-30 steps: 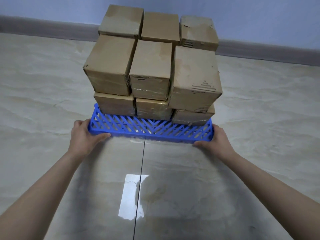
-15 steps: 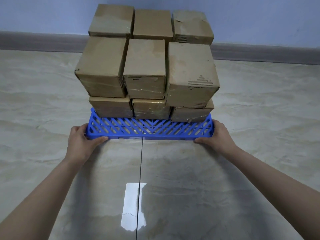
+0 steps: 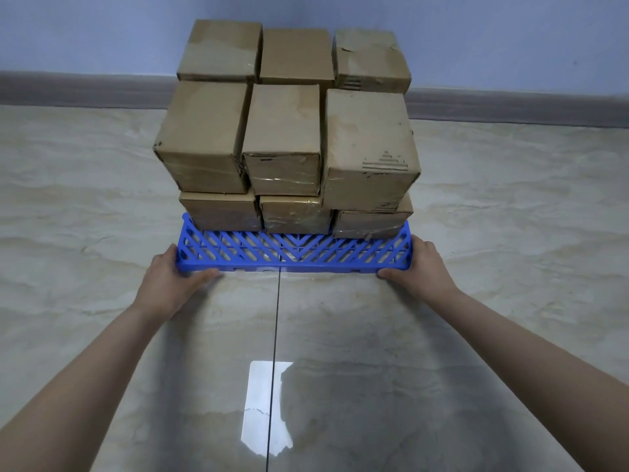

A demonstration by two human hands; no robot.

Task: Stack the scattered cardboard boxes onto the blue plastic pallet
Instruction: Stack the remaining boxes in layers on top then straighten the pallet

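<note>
A blue plastic pallet (image 3: pixel 292 253) with a lattice top lies on the floor ahead of me. Several brown cardboard boxes (image 3: pixel 282 137) stand on it in two layers, three across in front and more behind. The front right upper box (image 3: pixel 369 148) overhangs the one below it a little. My left hand (image 3: pixel 170 281) grips the pallet's near left corner, thumb under the front edge. My right hand (image 3: pixel 422 267) grips the near right corner the same way. Only the pallet's front strip shows; the boxes hide the rest.
Glossy beige marble floor tiles (image 3: pixel 102 206) spread on all sides, with a dark tile seam (image 3: pixel 274 352) running toward me. A grey skirting board (image 3: pixel 510 105) and a pale blue wall (image 3: pixel 102 32) stand just behind the stack. A bright light reflection (image 3: pixel 265 407) lies on the floor.
The pallet with its boxes has swung from skewed to square-on in front of me and sits nearer the wall. Both hands kept their hold on the corners.
</note>
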